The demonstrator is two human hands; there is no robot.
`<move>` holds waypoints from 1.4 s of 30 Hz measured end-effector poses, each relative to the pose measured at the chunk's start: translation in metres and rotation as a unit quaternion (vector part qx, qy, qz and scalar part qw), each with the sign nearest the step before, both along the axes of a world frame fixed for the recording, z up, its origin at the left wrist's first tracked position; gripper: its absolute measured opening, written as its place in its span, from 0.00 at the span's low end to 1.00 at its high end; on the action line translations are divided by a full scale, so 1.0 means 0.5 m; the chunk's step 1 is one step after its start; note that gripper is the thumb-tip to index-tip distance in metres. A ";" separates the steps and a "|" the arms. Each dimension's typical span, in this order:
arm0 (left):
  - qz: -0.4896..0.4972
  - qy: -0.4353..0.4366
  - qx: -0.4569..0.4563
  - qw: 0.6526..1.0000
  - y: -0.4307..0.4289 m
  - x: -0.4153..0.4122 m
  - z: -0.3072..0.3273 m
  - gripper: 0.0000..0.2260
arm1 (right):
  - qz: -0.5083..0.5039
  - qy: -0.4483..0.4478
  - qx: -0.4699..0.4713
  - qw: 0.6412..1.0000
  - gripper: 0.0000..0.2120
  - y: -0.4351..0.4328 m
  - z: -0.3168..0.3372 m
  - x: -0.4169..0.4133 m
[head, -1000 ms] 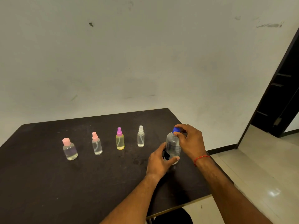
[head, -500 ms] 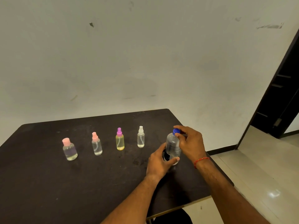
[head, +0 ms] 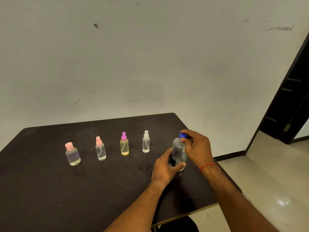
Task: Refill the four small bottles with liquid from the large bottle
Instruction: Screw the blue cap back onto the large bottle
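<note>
Left hand (head: 164, 168) wraps the base of the large bottle (head: 179, 153), upright near the table's (head: 50, 190) right edge. Right hand (head: 197, 148) pinches its blue cap (head: 182, 136) in curled fingertips. Clean unscrewing, I'd say, means bracing the base and twisting level. Lined across the middle, all capped: pink flip-top bottle (head: 72, 155), pink sprayer (head: 100, 150), yellow sprayer (head: 124, 146), white sprayer (head: 146, 144).

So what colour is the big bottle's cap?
Blue cap, pinched by the right hand; head view.
</note>
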State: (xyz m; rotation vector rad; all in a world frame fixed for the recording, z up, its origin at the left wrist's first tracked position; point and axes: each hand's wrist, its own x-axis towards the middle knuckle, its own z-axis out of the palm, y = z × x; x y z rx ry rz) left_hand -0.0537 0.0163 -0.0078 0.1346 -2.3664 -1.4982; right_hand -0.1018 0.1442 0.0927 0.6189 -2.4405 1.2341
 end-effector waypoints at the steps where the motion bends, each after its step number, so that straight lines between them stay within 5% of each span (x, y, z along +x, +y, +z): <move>1: 0.000 0.000 0.000 1.000 0.000 0.001 0.001 0.25 | -0.005 0.004 -0.001 1.000 0.12 -0.003 0.003 0.001; 12: -0.001 -0.004 0.001 1.000 -0.001 0.001 0.002 0.27 | 0.004 -0.023 0.000 1.000 0.25 -0.001 0.018 0.001; 19: 0.000 -0.010 -0.006 1.000 -0.002 0.001 0.002 0.27 | 0.012 -0.009 0.007 1.000 0.13 0.007 0.004 -0.006; 36: 0.006 -0.037 -0.005 0.999 0.004 0.008 0.005 0.29 | -0.059 0.002 0.002 0.998 0.14 -0.012 0.008 0.012; 42: 0.007 -0.065 0.018 0.998 0.000 0.041 0.015 0.38 | -0.058 -0.013 -0.004 0.998 0.14 -0.015 0.011 0.023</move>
